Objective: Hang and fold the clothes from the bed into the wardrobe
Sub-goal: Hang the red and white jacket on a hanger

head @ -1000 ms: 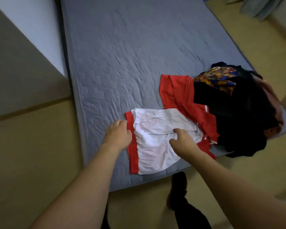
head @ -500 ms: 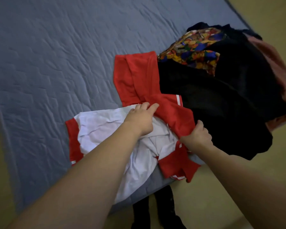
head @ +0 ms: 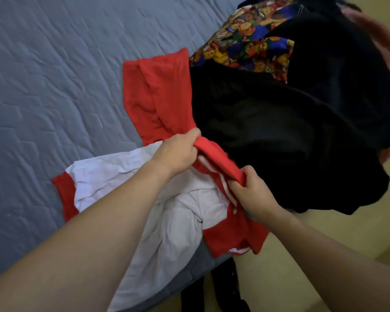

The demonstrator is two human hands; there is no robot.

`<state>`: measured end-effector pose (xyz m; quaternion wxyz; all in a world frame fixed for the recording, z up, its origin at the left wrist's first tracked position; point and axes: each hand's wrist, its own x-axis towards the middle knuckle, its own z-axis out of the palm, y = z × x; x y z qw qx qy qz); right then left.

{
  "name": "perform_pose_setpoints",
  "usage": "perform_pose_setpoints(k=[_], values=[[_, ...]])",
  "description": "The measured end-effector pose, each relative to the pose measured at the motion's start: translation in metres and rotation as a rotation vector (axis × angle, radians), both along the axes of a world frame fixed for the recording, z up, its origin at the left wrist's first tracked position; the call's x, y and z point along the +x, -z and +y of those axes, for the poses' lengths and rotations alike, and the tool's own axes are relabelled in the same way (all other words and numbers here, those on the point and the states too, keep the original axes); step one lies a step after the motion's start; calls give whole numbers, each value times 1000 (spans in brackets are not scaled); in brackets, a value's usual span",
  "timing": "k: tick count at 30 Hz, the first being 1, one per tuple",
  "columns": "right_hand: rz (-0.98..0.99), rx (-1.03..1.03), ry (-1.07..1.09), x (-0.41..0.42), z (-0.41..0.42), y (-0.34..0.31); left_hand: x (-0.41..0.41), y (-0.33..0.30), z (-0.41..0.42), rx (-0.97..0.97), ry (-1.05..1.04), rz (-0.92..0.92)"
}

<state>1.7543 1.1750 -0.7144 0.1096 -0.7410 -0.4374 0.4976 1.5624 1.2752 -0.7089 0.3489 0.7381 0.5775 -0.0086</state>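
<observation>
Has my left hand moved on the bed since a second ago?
Yes. The left hand has gone from the shirt's red hem at the mattress edge across the white panel toward the black pile, now gripping red fabric.

blue-grey quilted mattress [head: 61,70], tan floor [head: 338,230] beside it, dim light

Home bedroom, grey quilted mattress [head: 54,75], pile of clothes [head: 291,109], tan floor [head: 324,233]

hands [head: 214,172] gripping red garment [head: 158,95], bed [head: 54,64]
</observation>
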Motion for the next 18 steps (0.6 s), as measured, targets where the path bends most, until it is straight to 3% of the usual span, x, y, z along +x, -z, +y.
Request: perform_pose_setpoints(k=[3,6,7,9,13,16,18], values=[[-85,25,-113,-12,0,-4,-43,-22,-8,-70,-449,-192],[-383,56,-385,-33,-7,2,-100,-22,-31,-324,-712,-96],[-456,65,-449,-42,-11,5,-119,-20,-42,-434,-885,-126],[-485,38,-478,-57,-19,12,-157,-12,-65,-560,-1089,-42],[-424,-134,-229,-71,-23,27,-205,4,-95,-556,-775,653],[-273,-139,65,-73,-20,37,-191,6,-95,-375,-479,828],[-202,-72,249,-69,-17,43,-160,14,-86,-178,-268,779]])
